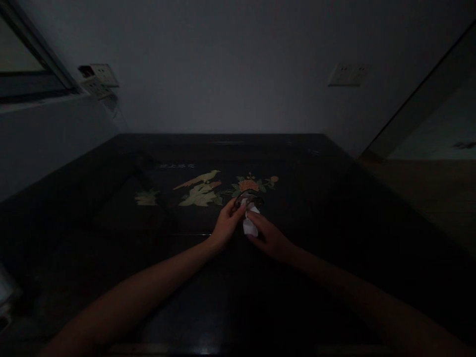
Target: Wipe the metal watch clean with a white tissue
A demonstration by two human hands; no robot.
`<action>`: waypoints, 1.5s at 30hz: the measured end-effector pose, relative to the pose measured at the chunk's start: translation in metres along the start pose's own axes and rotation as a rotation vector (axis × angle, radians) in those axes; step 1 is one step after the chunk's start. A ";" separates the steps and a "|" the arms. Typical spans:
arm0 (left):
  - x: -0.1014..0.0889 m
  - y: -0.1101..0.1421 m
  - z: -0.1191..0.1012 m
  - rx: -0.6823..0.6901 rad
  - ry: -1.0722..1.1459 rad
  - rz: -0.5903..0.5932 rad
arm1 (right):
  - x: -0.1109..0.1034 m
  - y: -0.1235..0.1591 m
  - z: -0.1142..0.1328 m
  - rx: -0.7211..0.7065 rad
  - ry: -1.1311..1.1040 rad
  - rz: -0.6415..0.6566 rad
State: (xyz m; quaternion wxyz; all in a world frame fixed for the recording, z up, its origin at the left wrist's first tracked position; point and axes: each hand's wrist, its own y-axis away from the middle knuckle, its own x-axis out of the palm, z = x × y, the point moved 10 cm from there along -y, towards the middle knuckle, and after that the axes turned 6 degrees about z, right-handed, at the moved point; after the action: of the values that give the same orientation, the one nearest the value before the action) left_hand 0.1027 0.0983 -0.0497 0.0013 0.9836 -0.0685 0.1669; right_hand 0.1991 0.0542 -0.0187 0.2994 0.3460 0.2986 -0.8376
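In dim light, my left hand is closed on the edge of a dark, curved, see-through item that looks like a pair of glasses. My right hand pinches a white tissue or cloth, which hangs down between the two hands. The upper end of the white piece touches the glasses near my left thumb. Both hands are close together above the dark table. Fingertips behind the glasses and the white piece are partly hidden.
Under and beyond the hands, the tabletop carries a bird picture and a flower picture. A wall with a socket plate rises behind it. More sockets with a plug strip are at the left. A pale object is at the left edge.
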 end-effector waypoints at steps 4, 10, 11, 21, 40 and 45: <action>0.002 0.000 0.001 -0.020 0.026 0.006 | -0.002 -0.001 0.002 -0.045 0.256 -0.011; 0.002 0.001 0.000 -0.007 0.032 0.002 | -0.004 -0.004 0.003 -0.045 0.566 0.050; 0.003 0.001 -0.001 -0.009 0.030 0.003 | -0.006 -0.004 0.004 -0.045 0.606 0.044; 0.005 0.003 -0.003 -0.046 0.029 -0.025 | -0.013 -0.004 0.005 -0.024 0.747 -0.022; 0.001 0.000 -0.002 0.013 -0.035 0.009 | -0.001 0.003 0.004 -0.046 -0.102 -0.043; 0.001 -0.001 -0.003 0.016 -0.049 0.003 | 0.001 0.003 0.004 -0.068 -0.036 -0.037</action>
State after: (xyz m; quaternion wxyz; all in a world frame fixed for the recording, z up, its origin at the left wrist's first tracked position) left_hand 0.1025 0.0994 -0.0468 -0.0086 0.9872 -0.0688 0.1435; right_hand 0.1985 0.0491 -0.0178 0.3005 0.3149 0.3277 -0.8385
